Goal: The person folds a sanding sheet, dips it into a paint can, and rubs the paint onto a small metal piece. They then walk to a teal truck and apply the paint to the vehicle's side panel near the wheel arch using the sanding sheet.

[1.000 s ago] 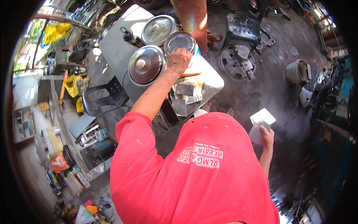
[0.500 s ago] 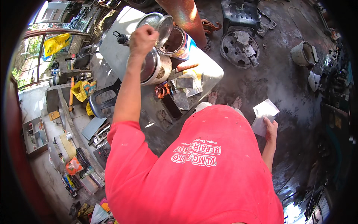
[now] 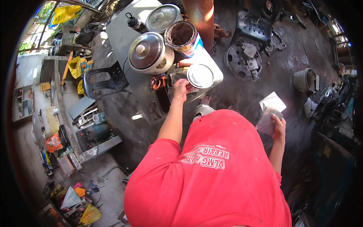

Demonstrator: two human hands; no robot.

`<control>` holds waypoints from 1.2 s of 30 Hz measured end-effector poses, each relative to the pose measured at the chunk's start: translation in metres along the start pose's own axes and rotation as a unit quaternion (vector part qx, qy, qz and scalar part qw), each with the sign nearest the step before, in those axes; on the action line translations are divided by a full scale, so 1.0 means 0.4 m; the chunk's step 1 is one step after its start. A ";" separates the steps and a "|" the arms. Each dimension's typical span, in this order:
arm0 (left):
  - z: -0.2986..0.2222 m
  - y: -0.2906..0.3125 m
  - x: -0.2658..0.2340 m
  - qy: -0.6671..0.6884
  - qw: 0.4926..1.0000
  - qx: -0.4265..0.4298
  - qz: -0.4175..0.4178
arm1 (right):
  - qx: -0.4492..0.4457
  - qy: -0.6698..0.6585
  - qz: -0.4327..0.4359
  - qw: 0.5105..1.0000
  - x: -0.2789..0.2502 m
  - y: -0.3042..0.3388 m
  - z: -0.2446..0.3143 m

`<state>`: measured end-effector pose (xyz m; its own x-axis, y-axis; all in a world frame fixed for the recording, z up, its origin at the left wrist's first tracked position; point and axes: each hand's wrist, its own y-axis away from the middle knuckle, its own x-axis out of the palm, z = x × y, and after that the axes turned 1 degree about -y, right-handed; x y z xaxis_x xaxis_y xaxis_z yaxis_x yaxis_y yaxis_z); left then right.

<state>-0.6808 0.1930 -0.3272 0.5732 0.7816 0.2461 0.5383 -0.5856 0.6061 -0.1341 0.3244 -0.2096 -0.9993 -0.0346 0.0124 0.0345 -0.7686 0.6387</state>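
Over the front corner of the white table [image 3: 217, 73], my left hand [image 3: 182, 89] has its fingers closed at the near edge of a round white lid [image 3: 200, 76]. Just beyond the lid stands an open can [image 3: 191, 48] with a brown-stained inside. Left of the can sits a pot with a dark domed lid [image 3: 146, 50], and a second lidded pot [image 3: 163, 18] is behind it. Out to the right, clear of the table, my right hand [image 3: 278, 128] grips a grey flat sheet [image 3: 267, 122] together with a white sheet [image 3: 274, 102].
A black bottle [image 3: 135, 22] stands at the table's left. A rust-coloured cylinder [image 3: 200, 22] rises behind the can. Dark chairs [image 3: 106, 81] flank the table. A wheel rim [image 3: 234, 64] and a bucket [image 3: 305, 81] stand on the floor. Clutter fills the left bench.
My left hand has come nearer and to the right, from above the pots and can to the table's front corner, bringing the lid. My right hand still holds the sheets.
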 end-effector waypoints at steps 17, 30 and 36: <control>-0.262 0.287 0.428 0.149 0.972 0.082 0.164 | -0.003 0.036 0.457 0.889 0.619 -0.071 0.289; -0.767 -0.231 0.303 -0.690 0.667 0.277 0.036 | -0.047 0.179 0.263 0.947 1.012 -0.297 0.321; -0.603 -0.514 0.362 -0.772 0.591 0.225 0.074 | -0.162 0.253 0.175 0.938 1.206 -0.310 0.284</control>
<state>-0.8575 0.4783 -0.2336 0.3282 -0.2081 -0.9214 0.3234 -0.8917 0.3166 -0.6220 0.4754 -0.1953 -0.7954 -0.5558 -0.2417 0.4425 -0.8050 0.3951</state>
